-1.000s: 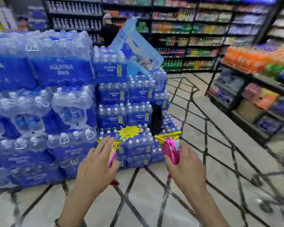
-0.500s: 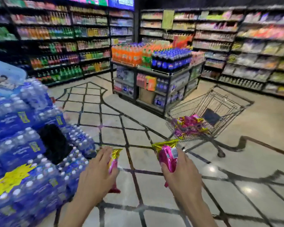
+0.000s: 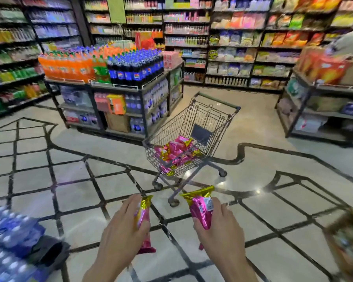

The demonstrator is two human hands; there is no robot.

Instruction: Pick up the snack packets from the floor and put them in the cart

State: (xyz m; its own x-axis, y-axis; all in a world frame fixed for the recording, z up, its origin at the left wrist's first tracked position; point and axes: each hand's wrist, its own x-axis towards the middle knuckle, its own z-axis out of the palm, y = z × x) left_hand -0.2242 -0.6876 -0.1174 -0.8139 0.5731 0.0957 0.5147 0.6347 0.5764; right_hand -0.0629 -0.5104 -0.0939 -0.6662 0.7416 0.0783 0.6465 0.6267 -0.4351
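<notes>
Two packets in hand: I hold the left packet and the right packet, both pink with gold ends, off the floor and out in front of me.
Left hand: the fingers are curled round one long side of its packet, which stands roughly upright with its lower end hanging below the palm.
Right hand: the fingers wrap the lower half of its packet, and the gold crimped top sticks up clear of the grip.
Cart: it stands straight ahead and apart from both hands, its near end facing me.
Heap in the cart: matching pink-and-gold packets already lie piled in the wire basket.
Step in hand: by my reading this is the carry; this pair is picked up and not yet dropped.
Next move: I need to close the gap, lift both hands above the near rim, then loosen the fingers over the heap.
Floor: I see no loose packets on the tiles here; whether more lie out of view I cannot tell.
Beyond: a drinks display stands behind the cart, and water packs sit at my lower left.
</notes>
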